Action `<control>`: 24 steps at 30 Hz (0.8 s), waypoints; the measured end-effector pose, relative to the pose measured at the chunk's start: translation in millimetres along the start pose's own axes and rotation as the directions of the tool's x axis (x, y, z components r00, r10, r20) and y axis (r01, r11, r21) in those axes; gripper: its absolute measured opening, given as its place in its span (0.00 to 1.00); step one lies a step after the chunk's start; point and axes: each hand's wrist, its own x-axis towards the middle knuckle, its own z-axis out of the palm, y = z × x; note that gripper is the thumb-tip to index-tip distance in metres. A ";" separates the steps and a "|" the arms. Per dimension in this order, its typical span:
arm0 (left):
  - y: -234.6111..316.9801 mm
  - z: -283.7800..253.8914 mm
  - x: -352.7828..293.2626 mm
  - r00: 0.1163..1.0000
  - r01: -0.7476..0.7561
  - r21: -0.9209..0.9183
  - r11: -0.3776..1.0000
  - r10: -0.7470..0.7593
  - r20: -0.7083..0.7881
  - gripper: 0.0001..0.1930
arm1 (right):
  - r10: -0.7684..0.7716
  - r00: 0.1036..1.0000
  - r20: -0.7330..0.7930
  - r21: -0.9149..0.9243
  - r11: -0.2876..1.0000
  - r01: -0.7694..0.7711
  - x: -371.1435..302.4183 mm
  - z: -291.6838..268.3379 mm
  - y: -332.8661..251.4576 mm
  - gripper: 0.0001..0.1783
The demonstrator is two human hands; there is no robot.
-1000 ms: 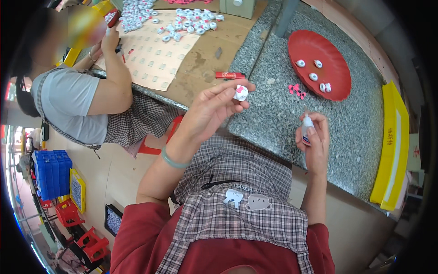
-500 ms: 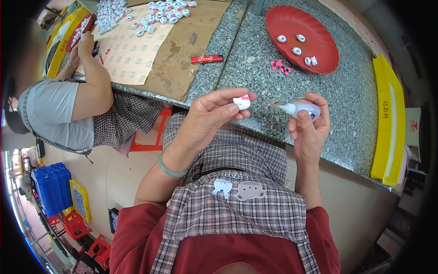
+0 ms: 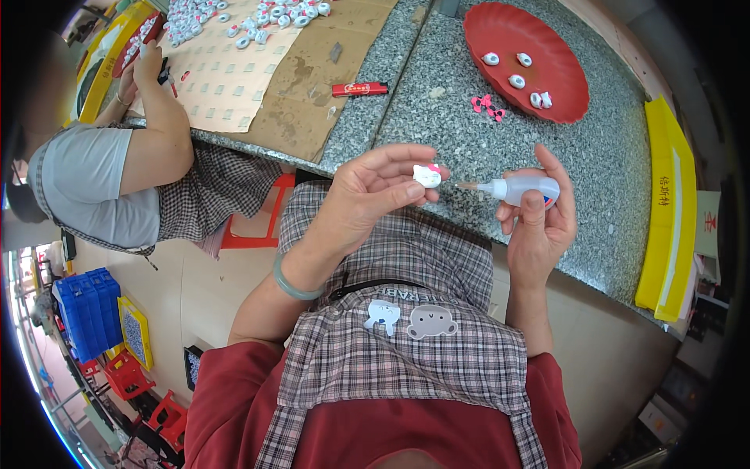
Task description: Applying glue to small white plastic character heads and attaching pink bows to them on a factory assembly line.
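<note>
Between the thumb and fingers of my left hand [image 3: 383, 184] is a small white cat-head figure [image 3: 426, 177] with a pink bow. My right hand [image 3: 539, 215] grips a clear glue bottle [image 3: 525, 190], lying sideways, its thin nozzle pointing left at the figure with a small gap between them. On the granite table beyond, pink bow pieces [image 3: 487, 108] with dark spots lie beside a red scalloped plate [image 3: 558, 86]. Several small white figures [image 3: 516, 81] rest on that plate.
A red lighter-like stick [image 3: 360, 89] lies by the cardboard [image 3: 301, 117]. Many white figures [image 3: 273, 14] cover a sheet at the far left. A co-worker [image 3: 101, 180] sits at left. A yellow strip [image 3: 664, 219] edges the table's right side.
The bottle has turned more level and its nozzle sits slightly lower. The figure has shifted a little to the right with my left hand. The view has moved slightly.
</note>
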 end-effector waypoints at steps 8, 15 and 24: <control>-1.7 1.5 -1.5 1.000 -0.025 0.070 0.997 0.026 -0.016 0.15 | -0.189 0.981 0.041 -0.247 0.950 0.193 -5.2 4.4 -1.3 0.26; -2.1 3.5 -1.6 1.000 -0.022 0.044 0.999 0.023 -0.022 0.15 | -0.259 0.960 0.106 -0.332 0.901 0.279 -8.5 6.0 -0.3 0.28; -1.5 3.6 -1.8 0.999 0.001 0.058 0.998 0.000 -0.033 0.14 | -0.273 0.953 0.133 -0.353 0.885 0.303 -8.2 5.5 -0.6 0.27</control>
